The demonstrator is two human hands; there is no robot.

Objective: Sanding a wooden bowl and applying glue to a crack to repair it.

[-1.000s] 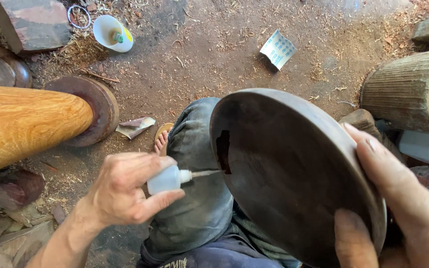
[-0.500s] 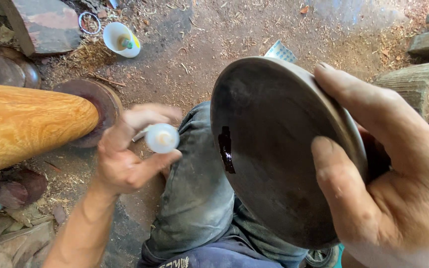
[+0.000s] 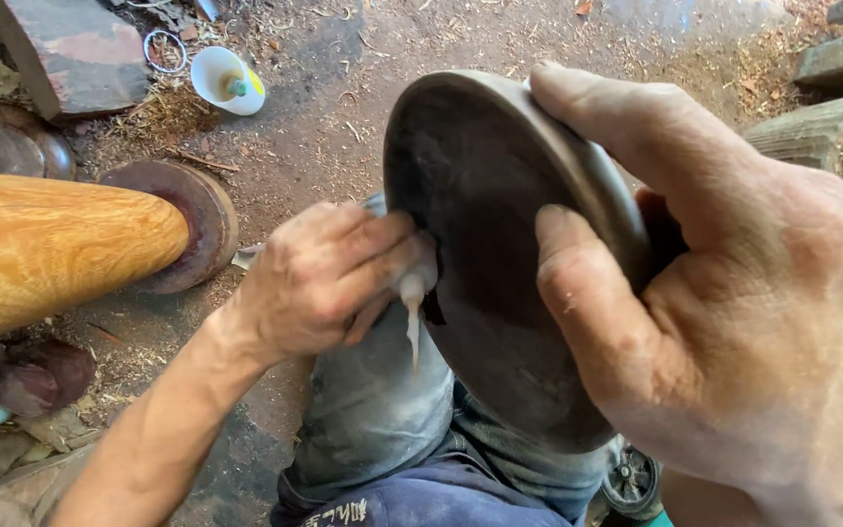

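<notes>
Dirt floor [image 3: 343, 137] strewn with shavings, lying under seated person's knees; right hand [image 3: 734, 322] clamping one dark round wooden plate [image 3: 500, 263] on edge above lap, thumb across face; left hand [image 3: 329, 278] closed round one small white glue bottle [image 3: 412, 293], nozzle pointing down beside dark crack; judging best: keeping plate steady, squeezing gently, feeding crack only; one pale log [image 3: 51, 249] lying left; one white cup [image 3: 226, 80] beyond.

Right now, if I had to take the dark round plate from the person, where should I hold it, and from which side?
Probably the bare lower rim of the dark round plate, coming from below. It stands tilted on edge, the right hand pinches its upper right rim, and the left hand with the small white bottle is at its left edge.
</notes>
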